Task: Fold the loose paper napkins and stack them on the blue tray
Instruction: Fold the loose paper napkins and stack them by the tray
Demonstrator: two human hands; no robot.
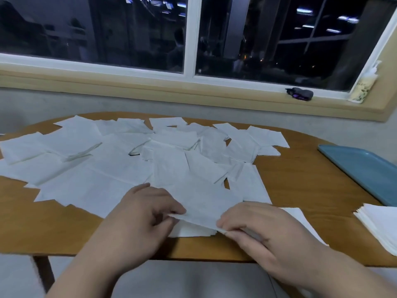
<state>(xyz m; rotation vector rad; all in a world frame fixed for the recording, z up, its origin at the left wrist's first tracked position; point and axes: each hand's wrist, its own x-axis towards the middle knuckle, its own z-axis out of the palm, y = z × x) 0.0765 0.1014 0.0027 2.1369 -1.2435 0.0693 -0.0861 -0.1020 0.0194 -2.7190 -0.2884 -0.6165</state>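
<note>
I'm seeing one napkin (199,208) at the near side of the tabletop (300,175). Its near edge is being lifted, and its far part is lying over the loose napkins (96,160). L hand (141,214) is pinching the napkin's near-left corner, fingers (171,208) curled w/ thumb underneath. R hand (257,229) is pinching the near-right corner the same way, fingers (227,222) clenched on the paper. The loose napkins are lying flat & overlapping across the mid & left tabletop. Another flat sheet (300,220) is lying under the R wrist. The blue tray (365,168) is sitting far right, w/ a folded stack (380,224) just beside its near end; I can't tell if they're touching. A small dark object (299,93) is resting on the window sill (193,89).
</note>
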